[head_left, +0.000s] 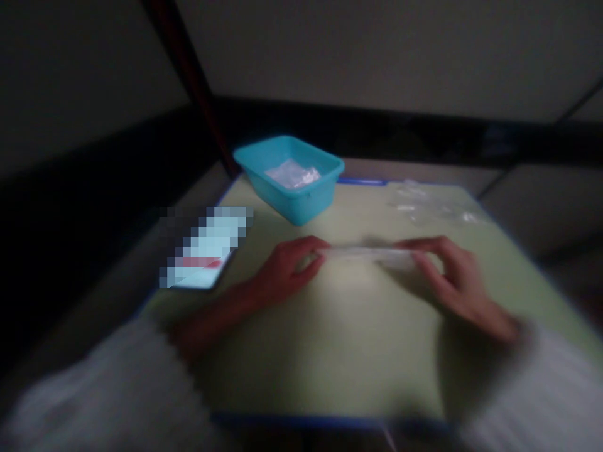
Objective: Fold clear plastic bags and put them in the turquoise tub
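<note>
My left hand and my right hand hold the two ends of a long, thin clear plastic piece, perhaps a small bag, stretched flat just above the pale green table. The fingers of each hand are pinched on their own end of it. The picture is dim and blurred, so the piece's details do not show. White sleeves cover both forearms.
A turquoise plastic tub with clear plastic bags inside stands at the back of the table. More clear bags lie loose at the back right. A phone-like flat object lies at the left edge. Dark floor surrounds the table.
</note>
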`<action>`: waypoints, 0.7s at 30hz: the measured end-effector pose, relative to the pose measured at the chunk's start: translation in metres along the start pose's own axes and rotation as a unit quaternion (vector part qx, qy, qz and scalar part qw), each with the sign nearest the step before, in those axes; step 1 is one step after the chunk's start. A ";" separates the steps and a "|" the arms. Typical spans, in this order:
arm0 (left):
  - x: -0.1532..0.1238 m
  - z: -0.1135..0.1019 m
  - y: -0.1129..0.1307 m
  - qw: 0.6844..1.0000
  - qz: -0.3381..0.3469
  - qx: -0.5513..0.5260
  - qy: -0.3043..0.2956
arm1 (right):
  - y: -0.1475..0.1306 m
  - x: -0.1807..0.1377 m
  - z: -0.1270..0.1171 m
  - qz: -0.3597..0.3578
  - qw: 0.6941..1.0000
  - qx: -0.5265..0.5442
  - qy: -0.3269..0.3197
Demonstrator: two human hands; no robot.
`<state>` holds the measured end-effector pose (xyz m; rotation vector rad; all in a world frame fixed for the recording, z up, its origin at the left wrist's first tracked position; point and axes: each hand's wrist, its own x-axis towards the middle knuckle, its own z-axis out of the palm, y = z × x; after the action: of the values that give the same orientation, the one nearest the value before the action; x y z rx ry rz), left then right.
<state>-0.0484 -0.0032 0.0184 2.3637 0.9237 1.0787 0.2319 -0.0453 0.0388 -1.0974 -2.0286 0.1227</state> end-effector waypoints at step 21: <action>0.007 0.004 0.009 0.806 -0.443 -0.374 -0.123 | 0.000 0.010 0.022 0.346 0.891 0.282 -0.086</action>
<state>-0.0378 -0.0052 0.0247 1.1406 1.0557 0.5499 0.2137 -0.0315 0.0302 -1.3860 -1.4872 1.1317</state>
